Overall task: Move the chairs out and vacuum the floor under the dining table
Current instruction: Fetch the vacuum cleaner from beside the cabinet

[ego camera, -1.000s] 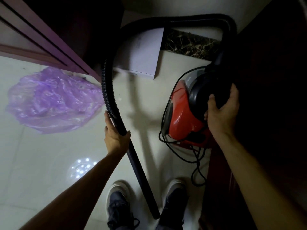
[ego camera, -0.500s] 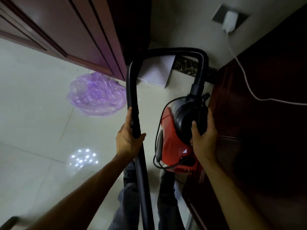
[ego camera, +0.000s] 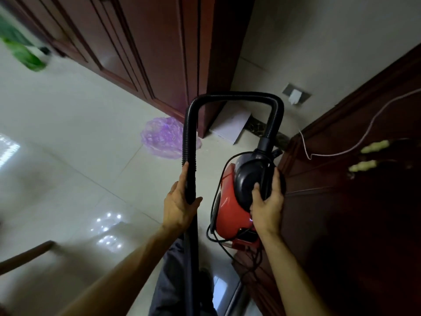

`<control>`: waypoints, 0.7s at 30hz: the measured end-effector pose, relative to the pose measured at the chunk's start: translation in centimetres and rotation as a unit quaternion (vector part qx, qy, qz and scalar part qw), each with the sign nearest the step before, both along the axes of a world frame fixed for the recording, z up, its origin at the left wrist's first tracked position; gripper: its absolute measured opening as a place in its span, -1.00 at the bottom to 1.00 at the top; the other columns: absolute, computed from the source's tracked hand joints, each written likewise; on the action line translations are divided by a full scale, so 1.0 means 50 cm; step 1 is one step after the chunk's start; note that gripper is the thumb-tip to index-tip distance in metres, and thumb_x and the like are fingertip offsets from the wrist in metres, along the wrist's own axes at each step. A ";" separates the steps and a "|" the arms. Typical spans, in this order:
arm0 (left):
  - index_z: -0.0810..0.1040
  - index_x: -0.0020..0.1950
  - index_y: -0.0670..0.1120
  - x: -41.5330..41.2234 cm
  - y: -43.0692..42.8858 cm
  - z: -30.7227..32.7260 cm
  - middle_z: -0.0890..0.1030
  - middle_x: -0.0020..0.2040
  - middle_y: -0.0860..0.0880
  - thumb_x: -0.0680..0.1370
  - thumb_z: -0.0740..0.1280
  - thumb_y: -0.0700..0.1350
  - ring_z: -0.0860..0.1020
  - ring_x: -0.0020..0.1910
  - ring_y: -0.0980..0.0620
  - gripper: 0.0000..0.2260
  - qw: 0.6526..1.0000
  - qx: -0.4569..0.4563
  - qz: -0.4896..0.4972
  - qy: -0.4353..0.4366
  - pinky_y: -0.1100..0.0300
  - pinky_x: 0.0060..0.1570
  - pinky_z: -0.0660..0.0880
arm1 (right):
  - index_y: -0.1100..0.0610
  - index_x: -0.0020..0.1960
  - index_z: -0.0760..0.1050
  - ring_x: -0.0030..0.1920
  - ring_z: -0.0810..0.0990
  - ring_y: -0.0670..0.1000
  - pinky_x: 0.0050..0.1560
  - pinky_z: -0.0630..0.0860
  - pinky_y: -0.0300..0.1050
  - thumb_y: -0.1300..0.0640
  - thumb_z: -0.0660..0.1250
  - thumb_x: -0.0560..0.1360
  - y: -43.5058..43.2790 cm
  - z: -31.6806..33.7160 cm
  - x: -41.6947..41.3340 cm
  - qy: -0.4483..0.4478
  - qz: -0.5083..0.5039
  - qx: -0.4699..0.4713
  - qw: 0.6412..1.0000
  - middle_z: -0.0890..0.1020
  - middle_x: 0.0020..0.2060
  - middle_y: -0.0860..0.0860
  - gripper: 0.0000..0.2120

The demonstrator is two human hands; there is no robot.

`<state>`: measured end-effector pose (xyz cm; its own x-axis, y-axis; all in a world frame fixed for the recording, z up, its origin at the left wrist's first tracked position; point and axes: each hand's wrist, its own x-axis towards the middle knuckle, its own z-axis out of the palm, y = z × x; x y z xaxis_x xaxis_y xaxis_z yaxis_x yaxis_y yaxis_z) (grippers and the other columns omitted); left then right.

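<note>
Floor (ego camera: 68,156): pale glossy tiles with thin grout lines; cluster of lamp reflections (ego camera: 107,226) on the near tile. Crumpled purple plastic bag (ego camera: 164,137) lies on it, just beside the corner of the dark wooden cabinet (ego camera: 141,53), which stands on the floor. White flat box (ego camera: 230,126) sits at the wall, right of that corner. Green object (ego camera: 25,55), far left, too blurred to identify.
</note>
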<state>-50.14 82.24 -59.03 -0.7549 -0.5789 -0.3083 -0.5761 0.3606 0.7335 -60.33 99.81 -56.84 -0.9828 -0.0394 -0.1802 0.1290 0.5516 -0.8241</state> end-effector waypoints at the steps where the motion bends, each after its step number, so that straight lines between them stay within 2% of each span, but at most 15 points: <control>1: -0.08 0.58 0.26 0.023 0.006 0.024 0.56 0.25 -0.14 0.41 0.53 -0.17 0.54 0.19 -0.20 -0.01 1.000 -0.003 0.010 0.000 0.01 0.16 0.48 | -0.02 0.57 0.16 0.39 0.44 0.07 0.35 0.45 0.06 0.12 0.30 0.59 0.005 0.024 0.017 -0.001 0.006 0.003 1.000 0.42 0.43 0.06 -0.40; 6: -0.07 0.58 0.26 0.159 0.019 0.126 0.55 0.24 -0.12 0.44 0.51 -0.19 0.54 0.16 -0.16 -0.03 0.998 -0.009 0.059 0.007 0.04 0.09 0.49 | -0.02 0.57 0.15 0.38 0.46 0.07 0.28 0.52 0.16 0.14 0.30 0.59 0.006 0.127 0.111 -0.011 0.045 -0.014 0.999 0.41 0.44 0.04 -0.39; 10: -0.07 0.58 0.27 0.270 -0.004 0.178 0.52 0.15 -0.07 0.45 0.50 -0.20 0.54 0.09 -0.11 -0.05 0.995 -0.009 0.102 0.011 0.14 0.02 0.46 | -0.04 0.58 0.15 0.37 0.45 0.02 0.34 0.47 0.07 0.13 0.30 0.59 -0.031 0.183 0.189 -0.025 0.094 -0.008 0.995 0.43 0.42 0.04 -0.39; 13: -0.10 0.56 0.27 0.347 -0.055 0.214 0.53 0.17 -0.11 0.47 0.49 -0.19 0.54 0.12 -0.14 -0.05 0.990 -0.025 0.140 -0.001 0.06 0.02 0.51 | -0.23 0.54 0.11 0.28 0.55 0.12 0.16 0.58 0.21 -0.05 0.27 0.55 -0.079 0.203 0.240 -0.027 0.140 -0.002 0.990 0.46 0.40 0.00 -0.38; 15: -0.09 0.58 0.23 0.396 -0.099 0.232 0.52 0.20 -0.13 0.48 0.48 -0.19 0.53 0.14 -0.14 -0.08 0.986 -0.041 0.164 -0.011 0.05 0.02 0.49 | -0.26 0.53 0.10 0.21 0.59 0.14 0.05 0.62 0.21 -0.12 0.25 0.53 -0.118 0.207 0.271 -0.022 0.180 0.012 0.983 0.50 0.36 0.01 -0.38; 18: -0.07 0.60 0.19 0.468 -0.161 0.255 0.52 0.21 -0.15 0.49 0.48 -0.19 0.53 0.14 -0.16 -0.09 0.979 -0.054 0.195 -0.018 0.04 0.03 0.49 | -0.23 0.54 0.13 0.19 0.60 0.23 -0.01 0.62 0.28 -0.02 0.28 0.56 -0.189 0.234 0.318 -0.023 0.226 0.011 0.974 0.50 0.36 0.04 -0.39; 21: -0.07 0.60 0.18 0.535 -0.228 0.285 0.53 0.21 -0.18 0.48 0.49 -0.19 0.53 0.16 -0.18 -0.07 0.970 -0.065 0.233 -0.009 -0.03 0.09 0.52 | -0.18 0.55 0.14 0.31 0.52 0.14 0.11 0.61 0.20 0.07 0.30 0.59 -0.274 0.270 0.365 -0.027 0.272 0.002 0.962 0.45 0.41 0.02 -0.40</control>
<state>-23.40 70.86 -44.78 -0.3972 -0.8909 -0.2202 -0.7116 0.1475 0.6870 -42.08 86.13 -43.35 -0.8062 -0.5444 -0.2315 -0.1372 0.5528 -0.8220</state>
